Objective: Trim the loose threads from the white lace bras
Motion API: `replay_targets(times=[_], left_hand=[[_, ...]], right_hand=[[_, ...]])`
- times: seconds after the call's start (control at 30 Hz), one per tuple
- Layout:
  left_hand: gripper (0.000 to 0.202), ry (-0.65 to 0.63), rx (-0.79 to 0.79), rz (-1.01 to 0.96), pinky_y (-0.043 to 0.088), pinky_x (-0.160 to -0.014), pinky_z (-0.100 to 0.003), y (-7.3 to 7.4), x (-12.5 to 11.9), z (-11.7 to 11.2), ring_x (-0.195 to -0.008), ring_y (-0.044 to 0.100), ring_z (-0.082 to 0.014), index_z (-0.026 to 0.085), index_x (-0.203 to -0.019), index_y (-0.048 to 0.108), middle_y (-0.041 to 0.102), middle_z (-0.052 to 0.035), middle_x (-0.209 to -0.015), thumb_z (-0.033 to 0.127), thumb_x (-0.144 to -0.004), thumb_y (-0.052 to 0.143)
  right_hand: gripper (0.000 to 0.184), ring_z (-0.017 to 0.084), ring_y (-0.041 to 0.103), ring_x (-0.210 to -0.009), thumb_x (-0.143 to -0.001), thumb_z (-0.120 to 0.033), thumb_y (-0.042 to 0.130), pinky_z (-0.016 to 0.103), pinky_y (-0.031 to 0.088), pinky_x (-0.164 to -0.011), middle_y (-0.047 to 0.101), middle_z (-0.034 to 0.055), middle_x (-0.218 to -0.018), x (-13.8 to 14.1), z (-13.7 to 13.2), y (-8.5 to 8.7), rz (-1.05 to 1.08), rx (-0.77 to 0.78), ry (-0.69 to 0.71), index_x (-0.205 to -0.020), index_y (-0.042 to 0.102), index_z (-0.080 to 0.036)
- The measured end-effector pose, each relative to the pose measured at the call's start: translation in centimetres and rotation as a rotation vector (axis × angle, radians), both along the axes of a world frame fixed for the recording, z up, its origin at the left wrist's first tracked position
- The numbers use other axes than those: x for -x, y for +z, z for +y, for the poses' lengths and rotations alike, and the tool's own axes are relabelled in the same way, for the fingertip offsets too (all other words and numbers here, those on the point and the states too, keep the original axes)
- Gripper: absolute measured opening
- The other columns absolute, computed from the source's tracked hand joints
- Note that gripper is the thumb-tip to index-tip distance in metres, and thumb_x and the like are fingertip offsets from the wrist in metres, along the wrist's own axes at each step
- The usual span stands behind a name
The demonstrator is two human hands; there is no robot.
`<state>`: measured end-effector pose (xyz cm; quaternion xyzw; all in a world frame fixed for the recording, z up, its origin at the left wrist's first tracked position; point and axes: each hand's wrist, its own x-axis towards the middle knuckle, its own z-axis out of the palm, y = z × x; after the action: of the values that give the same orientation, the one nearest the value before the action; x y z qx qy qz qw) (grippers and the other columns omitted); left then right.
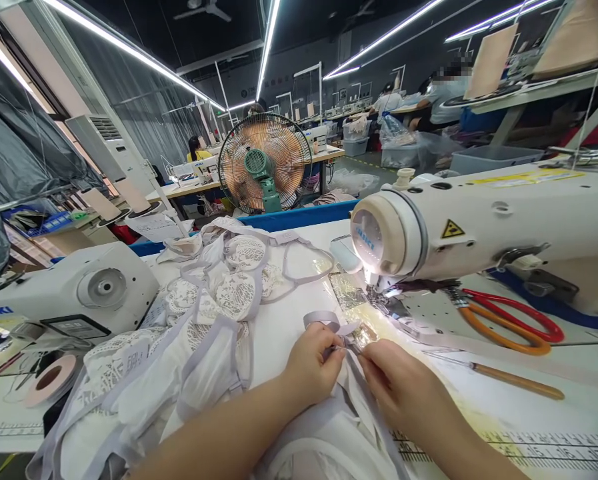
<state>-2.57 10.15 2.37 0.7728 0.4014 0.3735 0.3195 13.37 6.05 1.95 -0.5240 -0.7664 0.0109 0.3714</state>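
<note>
My left hand (315,363) pinches a pale lilac strap (323,319) that loops up behind the fingers. Just to its right, my right hand (396,377) is closed on the edge of the same pale bra (323,440), whose fabric hangs down toward me. Both hands are low over the white table, in front of the sewing machine (389,237) and its lit needle area. A pile of white lace bras (203,320) with lilac edging spreads to the left of my left hand.
Scissors (509,323) with red and orange handles and a wooden-handled awl (519,381) lie at the right. A ruler strip (543,450) marks the near table. A second machine (103,293) and a tape roll (53,380) are at left; a fan (263,163) stands behind.
</note>
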Motion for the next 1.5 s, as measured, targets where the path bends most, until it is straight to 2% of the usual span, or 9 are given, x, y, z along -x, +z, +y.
replay_targets(times=[0.57,0.63,0.73,0.8,0.87,1.07,1.27,1.43,1.5], left_hand=[[0.005,0.032,0.24,-0.083,0.041,-0.059,-0.024,0.2,-0.2,0.4,-0.068,0.05,-0.0135,0.015,-0.069,0.063,0.054,-0.0038,-0.079,0.017,-0.069,0.058],[0.005,0.043,0.276,-0.077,0.04,-0.058,-0.023,0.4,-0.1,0.7,-0.071,0.051,-0.0142,0.015,-0.066,0.062,0.054,-0.004,-0.079,0.016,-0.068,0.057],[0.004,0.024,0.29,-0.079,0.038,-0.057,-0.023,0.5,-0.1,0.9,-0.066,0.049,-0.0131,0.015,-0.063,0.06,0.052,-0.0026,-0.074,0.015,-0.067,0.057],[0.004,0.009,0.284,-0.071,0.037,-0.055,-0.023,0.4,-0.1,0.8,-0.06,0.045,-0.011,0.015,-0.062,0.058,0.05,-0.0009,-0.07,0.014,-0.065,0.057],[0.005,-0.014,0.25,-0.055,0.035,-0.054,-0.023,0.3,-0.2,0.7,-0.057,0.042,-0.0102,0.016,-0.06,0.055,0.048,0.0001,-0.068,0.013,-0.064,0.055],[0.012,-0.116,-0.016,0.053,0.037,-0.061,-0.025,-0.1,0.1,0.3,-0.065,0.046,-0.0138,0.018,-0.061,0.044,0.047,0.0002,-0.066,0.008,-0.06,0.051],[0.014,-0.001,0.265,0.066,0.035,-0.052,-0.022,0.3,0.1,0.2,-0.052,0.042,-0.0102,0.019,-0.076,0.044,0.051,0.0022,-0.067,0.008,-0.067,0.046],[0.008,-0.037,0.193,0.146,0.041,-0.063,-0.025,0.8,-0.2,0.0,-0.068,0.053,-0.0144,0.017,-0.082,0.054,0.059,-0.0013,-0.076,0.019,-0.074,0.055],[0.007,-0.039,0.187,0.221,0.041,-0.062,-0.024,0.8,-0.2,0.1,-0.065,0.053,-0.0137,0.017,-0.079,0.059,0.06,-0.0007,-0.072,0.018,-0.076,0.053]], right_hand=[[0.024,0.012,0.046,-0.046,-0.084,-0.024,0.039,0.022,0.036,-0.043,0.045,-0.0033,-0.055,0.3,1.1,-0.7,0.075,0.072,-0.022,-0.061,0.034,-0.024],[0.018,0.013,0.049,-0.048,-0.086,-0.027,0.04,0.023,0.039,-0.044,0.049,-0.0027,-0.057,-0.4,1.0,-1.0,0.107,0.08,-0.06,-0.068,0.041,-0.024],[0.017,0.015,0.055,-0.052,-0.087,-0.03,0.041,0.026,0.044,-0.048,0.058,-0.0006,-0.066,-1.8,1.0,-1.4,0.149,0.119,-0.119,-0.1,0.049,-0.023],[0.019,0.016,0.059,-0.06,-0.086,-0.027,0.04,0.028,0.047,-0.054,0.063,0.0017,-0.076,-2.4,1.1,-1.3,0.159,0.138,-0.08,-0.102,0.051,-0.024],[0.017,0.017,0.062,-0.067,-0.085,-0.025,0.039,0.027,0.048,-0.058,0.064,0.0022,-0.08,-2.4,1.4,-0.7,0.175,0.175,0.011,-0.087,0.056,-0.025],[0.022,0.016,0.055,-0.06,-0.085,-0.034,0.043,0.026,0.045,-0.052,0.06,0.0007,-0.069,-0.8,1.9,0.6,0.328,0.435,0.155,-0.077,0.059,-0.022],[0.029,0.016,0.053,-0.063,-0.083,-0.044,0.048,0.027,0.045,-0.058,0.06,0.0013,-0.069,-0.9,1.8,-1.2,0.636,0.624,0.209,-0.083,0.063,-0.02],[0.032,0.019,0.058,-0.072,-0.084,-0.047,0.045,0.029,0.048,-0.064,0.063,0.0041,-0.079,-1.2,1.4,-1.8,0.594,0.659,0.276,-0.087,0.063,-0.021],[0.032,0.018,0.058,-0.066,-0.084,-0.047,0.045,0.028,0.047,-0.059,0.063,0.0037,-0.079,-1.7,1.3,-2.0,0.504,0.62,0.225,-0.095,0.061,-0.022]])
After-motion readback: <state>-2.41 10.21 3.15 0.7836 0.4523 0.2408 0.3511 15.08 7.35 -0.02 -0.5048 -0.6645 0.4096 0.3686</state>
